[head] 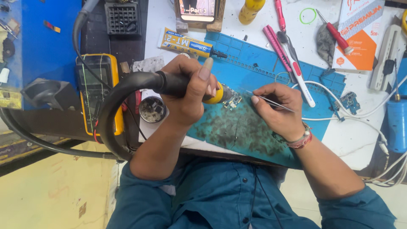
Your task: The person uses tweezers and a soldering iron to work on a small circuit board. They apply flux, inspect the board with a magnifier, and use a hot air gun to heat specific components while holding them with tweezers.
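Note:
My left hand [188,91] grips a hot-air wand [169,83] with a black handle, a yellow collar and a thick black hose; its nozzle points at a small circuit board [234,101] lying on the stained blue work mat [263,68]. My right hand [277,106] pinches thin metal tweezers [271,101], whose tips reach toward the board from the right. Both forearms rest over the mat's near edge.
A yellow multimeter [98,91] lies at left beside a blue station box [38,51]. A small round tin [152,109] sits by my left wrist. Behind the mat lie a glue tube [186,43], a phone [197,9], pink-handled tools [277,42], a white cable [360,114] and an orange-and-white box [360,32].

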